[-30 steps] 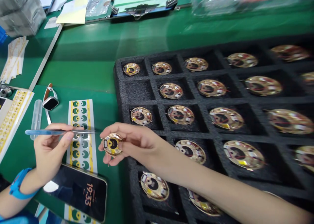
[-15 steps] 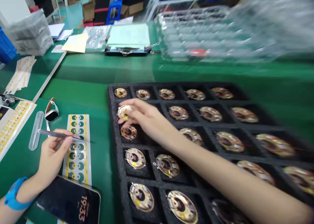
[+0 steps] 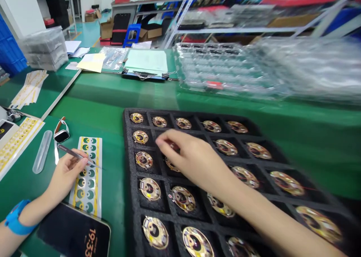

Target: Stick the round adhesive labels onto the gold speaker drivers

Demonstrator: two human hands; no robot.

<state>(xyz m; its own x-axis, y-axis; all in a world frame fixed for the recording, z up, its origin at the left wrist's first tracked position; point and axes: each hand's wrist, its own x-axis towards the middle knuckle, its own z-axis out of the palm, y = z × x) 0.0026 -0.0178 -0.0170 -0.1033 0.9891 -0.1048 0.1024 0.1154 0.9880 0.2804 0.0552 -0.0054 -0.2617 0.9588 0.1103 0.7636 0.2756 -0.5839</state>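
Curving over the black foam tray (image 3: 126,155), the right hand (image 3: 196,161) lies nearer than the left, its blurred, half-curled fingers (image 3: 162,141), perhaps empty, just above a half-hidden gold disc (image 3: 171,164), while the left hand (image 3: 66,178) pinches tweezers (image 3: 79,155).

Bright, even light is washing across the scene, seemingly from overhead, and it is leaving only faint, soft shadows. Pale glare is streaking the green bench mat (image 3: 296,136) toward the far right. The gold discs (image 3: 183,197) are throwing sharp highlights out of the black foam tray (image 3: 126,174), whose dark cells are swallowing detail. Slight motion blur is softening the right hand (image 3: 194,159), while the stacked clear plastic trays (image 3: 222,67) at the far right are dissolving into haze. The wide lens is bending the metal shelving (image 3: 180,16) near the far edge, and the phone screen (image 3: 73,234) is showing dim reflections.
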